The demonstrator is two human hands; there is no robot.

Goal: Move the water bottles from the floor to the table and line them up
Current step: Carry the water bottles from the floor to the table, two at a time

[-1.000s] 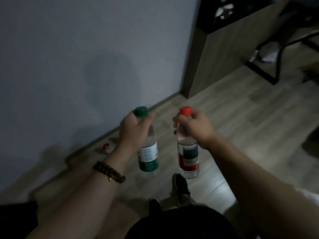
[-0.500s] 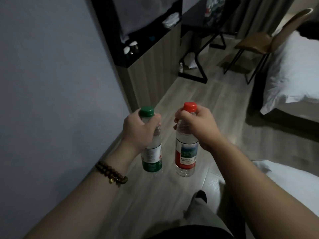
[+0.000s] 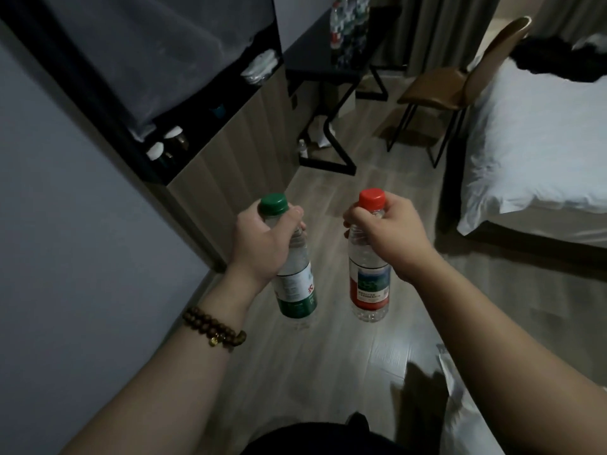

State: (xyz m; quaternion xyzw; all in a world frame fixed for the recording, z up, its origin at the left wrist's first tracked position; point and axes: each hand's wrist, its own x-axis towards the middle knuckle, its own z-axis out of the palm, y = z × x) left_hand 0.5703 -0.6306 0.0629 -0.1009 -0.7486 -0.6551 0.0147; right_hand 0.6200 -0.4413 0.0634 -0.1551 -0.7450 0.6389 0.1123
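Head view shows a dim room with a pale wood-plank floor running from near to far. A grey wall fills the left side, and past it stands a wooden cabinet with a dark top carrying small white-capped items. At the far end is a black desk on angled black legs, with a cluster of bottles already on it. One small bottle stands on the floor by the desk leg. Right of the desk is a brown chair, and a bed with white sheets takes the far right. The floor between the person and the desk is open.

In the near middle, the left hand, with a bead bracelet on its wrist, is clamped around the neck of the green bottle. The right hand is clamped around the neck of the red bottle. Both hang upright above the floor, side by side and apart.
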